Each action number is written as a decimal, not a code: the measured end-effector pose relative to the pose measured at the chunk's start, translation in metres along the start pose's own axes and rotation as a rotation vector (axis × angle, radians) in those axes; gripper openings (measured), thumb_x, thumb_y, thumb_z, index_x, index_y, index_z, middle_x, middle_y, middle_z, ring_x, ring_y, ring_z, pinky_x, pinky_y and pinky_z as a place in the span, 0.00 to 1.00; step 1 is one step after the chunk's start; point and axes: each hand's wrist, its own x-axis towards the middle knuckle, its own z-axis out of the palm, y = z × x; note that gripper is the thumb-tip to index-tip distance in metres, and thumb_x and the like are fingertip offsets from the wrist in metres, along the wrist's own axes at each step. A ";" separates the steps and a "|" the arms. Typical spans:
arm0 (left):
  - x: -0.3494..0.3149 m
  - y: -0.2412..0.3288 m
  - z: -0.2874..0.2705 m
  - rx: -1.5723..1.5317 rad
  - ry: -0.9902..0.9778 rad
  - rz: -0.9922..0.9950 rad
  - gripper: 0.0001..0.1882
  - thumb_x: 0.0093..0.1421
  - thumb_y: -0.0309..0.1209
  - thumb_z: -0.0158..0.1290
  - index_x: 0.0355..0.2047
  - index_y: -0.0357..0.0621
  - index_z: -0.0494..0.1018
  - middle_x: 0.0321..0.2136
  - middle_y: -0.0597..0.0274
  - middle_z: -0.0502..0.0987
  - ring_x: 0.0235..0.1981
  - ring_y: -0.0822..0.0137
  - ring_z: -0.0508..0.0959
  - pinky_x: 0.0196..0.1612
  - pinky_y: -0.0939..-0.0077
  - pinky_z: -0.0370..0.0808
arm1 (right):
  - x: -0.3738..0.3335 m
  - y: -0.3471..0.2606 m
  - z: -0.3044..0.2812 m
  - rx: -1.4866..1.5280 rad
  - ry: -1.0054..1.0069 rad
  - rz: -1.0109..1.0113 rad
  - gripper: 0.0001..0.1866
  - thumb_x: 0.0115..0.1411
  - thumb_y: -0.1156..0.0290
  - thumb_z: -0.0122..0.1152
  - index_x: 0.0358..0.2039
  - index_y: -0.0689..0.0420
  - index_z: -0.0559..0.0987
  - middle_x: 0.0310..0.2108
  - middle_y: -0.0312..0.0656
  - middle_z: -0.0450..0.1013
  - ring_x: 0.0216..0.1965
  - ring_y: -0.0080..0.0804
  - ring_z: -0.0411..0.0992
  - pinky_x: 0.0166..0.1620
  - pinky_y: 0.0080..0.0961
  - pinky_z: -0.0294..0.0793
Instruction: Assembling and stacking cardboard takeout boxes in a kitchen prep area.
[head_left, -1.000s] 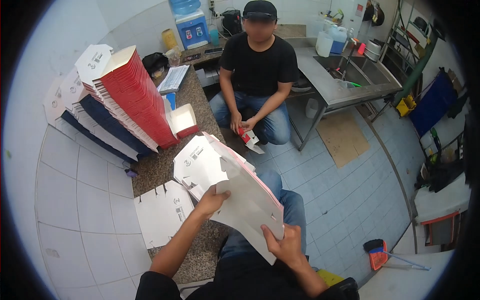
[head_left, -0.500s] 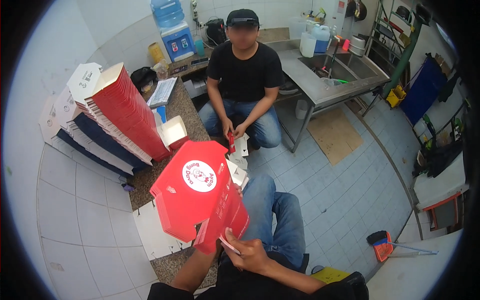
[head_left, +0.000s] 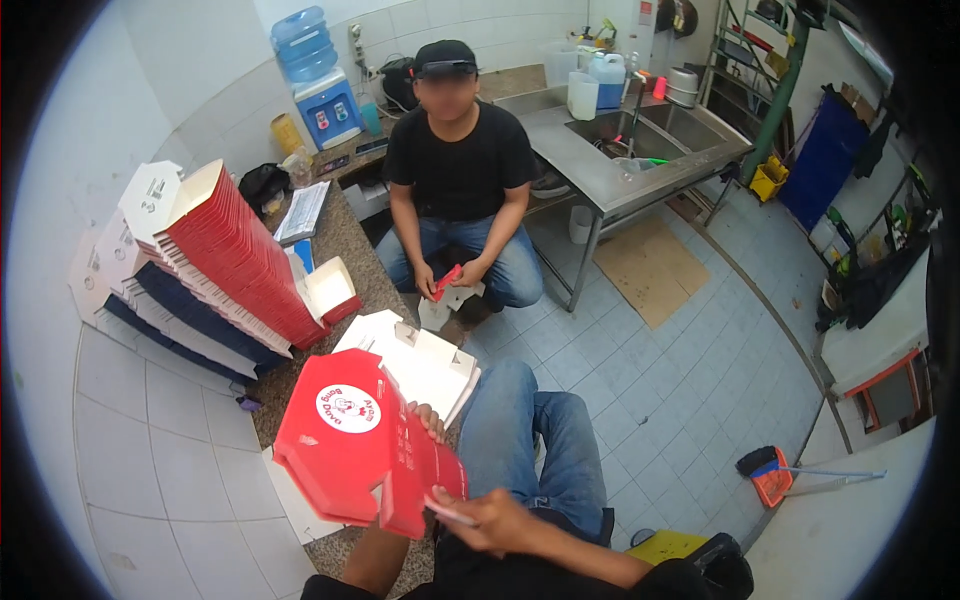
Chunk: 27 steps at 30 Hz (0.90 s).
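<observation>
Left hand (head_left: 428, 424) grips red carton blanks (head_left: 335, 455), fingers over far edge; right hand (head_left: 492, 522) pinches near edge; white sheets (head_left: 415, 365) just beyond blanks; red stack (head_left: 235, 255) farther left.

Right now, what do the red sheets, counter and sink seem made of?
Red sheets: probably coated cardboard, smooth with crisp cut edges. Counter: likely granite, perhaps polished, given its speckles. Sink: apparently stainless steel, grey with dull sheen.
</observation>
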 end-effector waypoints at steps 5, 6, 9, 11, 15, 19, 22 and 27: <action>-0.026 -0.004 -0.006 -0.135 0.104 0.213 0.23 0.70 0.39 0.27 0.36 0.37 0.71 0.29 0.53 0.74 0.34 0.57 0.77 0.44 0.62 0.76 | -0.005 0.030 -0.049 -0.197 0.044 0.204 0.14 0.57 0.67 0.61 0.43 0.55 0.80 0.22 0.51 0.76 0.19 0.44 0.76 0.23 0.33 0.74; -0.015 -0.006 0.029 0.080 0.464 0.108 0.23 0.69 0.41 0.30 0.41 0.36 0.70 0.34 0.52 0.75 0.37 0.57 0.77 0.46 0.62 0.76 | -0.011 0.046 -0.064 -0.098 0.189 0.237 0.13 0.57 0.66 0.62 0.39 0.60 0.81 0.23 0.49 0.77 0.21 0.40 0.77 0.26 0.31 0.75; -0.018 -0.012 0.086 0.403 0.862 -0.082 0.28 0.64 0.47 0.35 0.50 0.34 0.68 0.43 0.50 0.76 0.43 0.56 0.78 0.50 0.61 0.75 | -0.018 0.073 -0.096 0.050 0.362 0.444 0.15 0.56 0.64 0.63 0.39 0.62 0.80 0.26 0.47 0.79 0.26 0.35 0.77 0.32 0.29 0.75; -0.023 -0.018 0.096 0.347 0.690 -0.192 0.27 0.59 0.44 0.35 0.48 0.35 0.70 0.41 0.52 0.77 0.42 0.57 0.77 0.49 0.63 0.74 | -0.020 0.090 -0.106 0.083 0.491 0.601 0.17 0.55 0.63 0.64 0.39 0.63 0.80 0.30 0.44 0.79 0.32 0.32 0.77 0.37 0.30 0.74; -0.017 -0.035 0.142 0.279 0.409 -0.207 0.21 0.55 0.39 0.52 0.44 0.36 0.71 0.35 0.55 0.77 0.38 0.64 0.78 0.42 0.69 0.75 | -0.029 0.123 -0.098 0.019 0.535 0.636 0.16 0.55 0.65 0.63 0.39 0.64 0.79 0.32 0.48 0.79 0.34 0.37 0.78 0.39 0.32 0.74; -0.016 -0.054 0.101 0.775 0.359 -0.309 0.29 0.49 0.34 0.64 0.48 0.35 0.68 0.36 0.60 0.77 0.35 0.70 0.78 0.38 0.78 0.75 | -0.019 0.138 -0.071 -0.178 0.749 0.474 0.20 0.56 0.67 0.59 0.46 0.65 0.75 0.37 0.56 0.76 0.39 0.48 0.76 0.43 0.34 0.73; 0.006 -0.063 0.147 1.021 0.181 -0.748 0.35 0.45 0.35 0.69 0.49 0.34 0.66 0.37 0.61 0.78 0.34 0.75 0.77 0.37 0.82 0.75 | -0.015 0.160 -0.051 -0.250 0.814 0.556 0.21 0.56 0.68 0.58 0.49 0.64 0.72 0.40 0.57 0.75 0.42 0.49 0.75 0.46 0.35 0.72; 0.021 -0.083 0.180 1.342 -0.058 -0.106 0.59 0.42 0.37 0.69 0.66 0.36 0.43 0.52 0.50 0.72 0.51 0.62 0.73 0.55 0.71 0.69 | -0.043 0.186 -0.030 0.045 0.761 0.211 0.20 0.57 0.68 0.60 0.49 0.62 0.72 0.43 0.46 0.74 0.44 0.41 0.73 0.47 0.36 0.71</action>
